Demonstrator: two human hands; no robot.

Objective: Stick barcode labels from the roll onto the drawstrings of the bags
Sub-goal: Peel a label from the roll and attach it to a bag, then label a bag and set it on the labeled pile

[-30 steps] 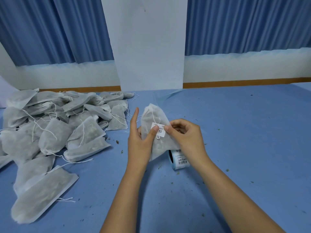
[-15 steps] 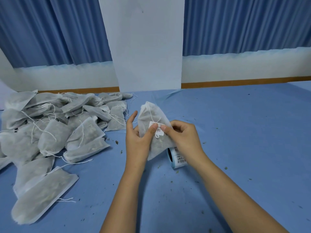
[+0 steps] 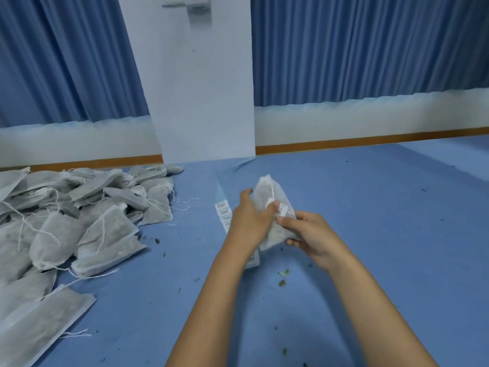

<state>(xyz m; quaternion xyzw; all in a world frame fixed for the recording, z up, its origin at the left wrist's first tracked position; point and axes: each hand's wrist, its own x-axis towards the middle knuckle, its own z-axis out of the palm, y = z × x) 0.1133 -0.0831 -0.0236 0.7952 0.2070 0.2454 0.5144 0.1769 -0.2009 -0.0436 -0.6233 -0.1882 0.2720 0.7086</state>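
Observation:
I hold one white mesh bag (image 3: 266, 188) upright above the blue table. A small barcode label (image 3: 283, 208) sits on its drawstring near the bag's middle. My left hand (image 3: 247, 223) grips the bag from the left, its thumb pinching the label against the string. My right hand (image 3: 311, 233) cups the bag's lower right side, thumb just under the label. A strip of barcode labels (image 3: 223, 214) trails across the table left of my left hand. The roll (image 3: 252, 260) is mostly hidden under my left wrist.
A large pile of bags (image 3: 79, 215) with loose drawstrings covers the table's left side, and a flat bag (image 3: 39, 327) lies nearest at the lower left. Small green crumbs (image 3: 283, 278) dot the blue table (image 3: 383, 234). A white pillar (image 3: 203, 102) and blue curtains stand behind.
The label has gone from flat between both thumbs to folded on the string. My right hand has slid lower on the bag. The label strip now shows left of my left hand.

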